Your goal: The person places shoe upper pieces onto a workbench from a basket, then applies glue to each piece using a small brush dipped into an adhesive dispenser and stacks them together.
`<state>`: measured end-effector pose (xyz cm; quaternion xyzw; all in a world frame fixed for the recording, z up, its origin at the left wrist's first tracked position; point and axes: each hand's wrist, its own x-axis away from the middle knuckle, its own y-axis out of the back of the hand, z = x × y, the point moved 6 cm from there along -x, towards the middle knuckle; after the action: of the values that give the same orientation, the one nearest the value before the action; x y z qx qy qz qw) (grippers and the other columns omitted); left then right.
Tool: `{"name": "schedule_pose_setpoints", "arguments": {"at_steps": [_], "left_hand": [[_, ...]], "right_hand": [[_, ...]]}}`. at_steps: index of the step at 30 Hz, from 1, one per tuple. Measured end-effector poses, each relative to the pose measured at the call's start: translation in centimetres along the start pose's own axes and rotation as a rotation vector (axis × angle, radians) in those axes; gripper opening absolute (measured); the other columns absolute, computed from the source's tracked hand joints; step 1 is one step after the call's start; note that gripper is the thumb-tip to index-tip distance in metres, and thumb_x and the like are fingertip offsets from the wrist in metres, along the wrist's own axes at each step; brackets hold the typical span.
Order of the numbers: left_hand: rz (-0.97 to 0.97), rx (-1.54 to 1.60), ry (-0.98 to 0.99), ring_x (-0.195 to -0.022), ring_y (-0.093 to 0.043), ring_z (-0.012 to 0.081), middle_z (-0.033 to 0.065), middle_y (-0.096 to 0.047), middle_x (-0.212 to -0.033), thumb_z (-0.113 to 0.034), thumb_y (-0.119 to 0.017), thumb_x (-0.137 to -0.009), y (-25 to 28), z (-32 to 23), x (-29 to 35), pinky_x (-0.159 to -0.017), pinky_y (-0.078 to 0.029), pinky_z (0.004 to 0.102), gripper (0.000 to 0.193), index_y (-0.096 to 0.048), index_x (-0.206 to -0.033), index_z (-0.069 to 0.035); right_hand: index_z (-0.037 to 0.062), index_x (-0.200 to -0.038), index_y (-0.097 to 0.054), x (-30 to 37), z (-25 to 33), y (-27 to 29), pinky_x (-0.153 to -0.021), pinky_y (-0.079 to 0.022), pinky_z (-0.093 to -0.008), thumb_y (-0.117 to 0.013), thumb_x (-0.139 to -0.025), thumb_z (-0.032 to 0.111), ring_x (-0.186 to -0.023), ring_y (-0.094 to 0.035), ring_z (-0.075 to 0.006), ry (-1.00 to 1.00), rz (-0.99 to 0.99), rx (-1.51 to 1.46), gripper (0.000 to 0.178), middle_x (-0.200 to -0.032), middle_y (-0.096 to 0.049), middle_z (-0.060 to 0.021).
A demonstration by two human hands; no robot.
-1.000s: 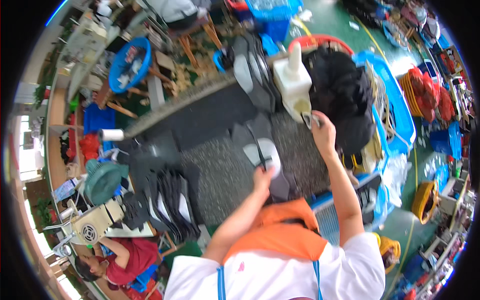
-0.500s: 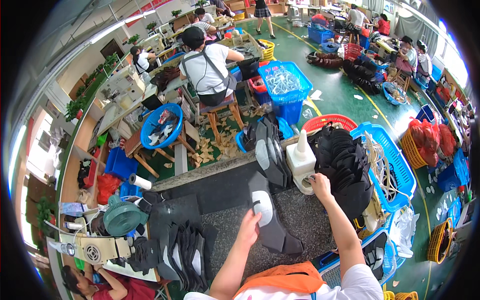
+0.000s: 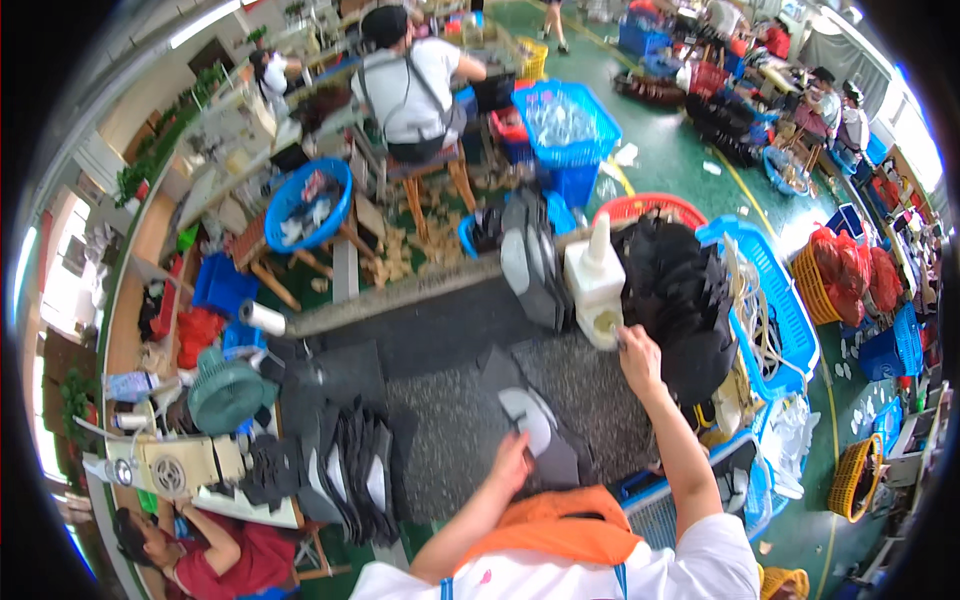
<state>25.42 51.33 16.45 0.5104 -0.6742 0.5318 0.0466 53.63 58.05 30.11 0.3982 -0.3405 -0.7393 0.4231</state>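
On the dark speckled worktop (image 3: 440, 420) in front of me lies a black shoe-upper piece (image 3: 563, 452) with a light grey patch. My left hand (image 3: 513, 464) pinches its near left edge, the fingers slightly blurred. To the right, my right hand (image 3: 640, 356) is closed at the open cup of a white bottle-shaped pot (image 3: 594, 278). Something small and dark shows between its fingertips, too small to name. Left of that pot rests a stack of black and grey pieces (image 3: 530, 265); on its right is a big heap of black pieces (image 3: 680, 290).
More black and grey pieces (image 3: 350, 475) fan out at the worktop's left, near a green fan (image 3: 225, 388) and a sewing machine (image 3: 185, 468). Blue baskets (image 3: 790, 310) line the right side. A co-worker in red (image 3: 235, 545) sits at lower left; another person (image 3: 415, 90) sits ahead.
The view has shifted, so the surroundings appear higher and slightly left. The upper piece now lies lower on the worktop. My right hand stays at the pot's cup.
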Motion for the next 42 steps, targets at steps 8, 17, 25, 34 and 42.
{"name": "schedule_pose_setpoints", "arguments": {"at_steps": [8,17,25,34,42], "left_hand": [[-0.162,-0.075,0.133,-0.091,-0.058,0.0186,0.0031,-0.058,-0.098,-0.019,-0.047,-0.091,3.1,1.5,-0.1,-0.076,-0.048,0.0381,0.012,-0.051,-0.100,-0.011],[-0.079,-0.006,0.106,-0.091,-0.058,0.0182,0.0027,-0.059,-0.098,-0.016,-0.045,-0.092,2.3,1.8,-0.8,-0.079,-0.047,0.0374,0.012,-0.051,-0.101,-0.012],[-0.073,0.008,0.138,-0.091,-0.060,0.0209,0.0069,-0.061,-0.101,-0.017,-0.044,-0.092,3.1,2.3,-1.6,-0.079,-0.048,0.0382,0.018,-0.050,-0.107,-0.009],[-0.008,0.026,0.135,-0.102,-0.055,0.0223,0.0086,-0.057,-0.108,-0.011,-0.047,-0.089,2.8,1.5,-1.0,-0.088,-0.043,0.0415,0.022,-0.049,-0.110,-0.008],[-0.058,0.086,0.080,-0.097,-0.054,0.0148,0.0032,-0.057,-0.103,-0.008,-0.051,-0.087,0.7,-0.2,0.0,-0.086,-0.041,0.0316,0.010,-0.051,-0.097,-0.008]], "right_hand": [[-0.0009,-0.086,-0.064,6.5,4.9,-9.8,-0.053,-0.049,-0.0314,-0.062,-0.075,0.013,-0.054,-0.061,-0.0200,-0.401,0.840,-0.704,0.018,-0.065,-0.061,-0.0168],[0.0062,-0.088,-0.067,5.1,6.8,-10.3,-0.071,-0.048,-0.0341,-0.063,-0.067,0.001,-0.081,-0.061,-0.0283,0.122,0.647,-0.610,0.022,-0.085,-0.063,-0.0114],[0.0057,-0.087,-0.067,9.4,4.3,-5.6,-0.070,-0.048,-0.0338,-0.064,-0.068,0.003,-0.080,-0.062,-0.0271,0.211,0.654,-0.717,0.019,-0.084,-0.064,-0.0103],[0.0049,-0.084,-0.066,11.5,5.6,-9.0,-0.069,-0.048,-0.0361,-0.063,-0.066,0.007,-0.077,-0.061,-0.0295,0.227,1.277,-0.209,0.019,-0.080,-0.063,-0.0115],[0.0060,-0.089,-0.065,0.8,11.0,-12.1,-0.070,-0.048,-0.0396,-0.054,-0.069,0.003,-0.081,-0.059,-0.0319,0.068,0.303,-0.281,0.022,-0.086,-0.061,-0.0135]]}}
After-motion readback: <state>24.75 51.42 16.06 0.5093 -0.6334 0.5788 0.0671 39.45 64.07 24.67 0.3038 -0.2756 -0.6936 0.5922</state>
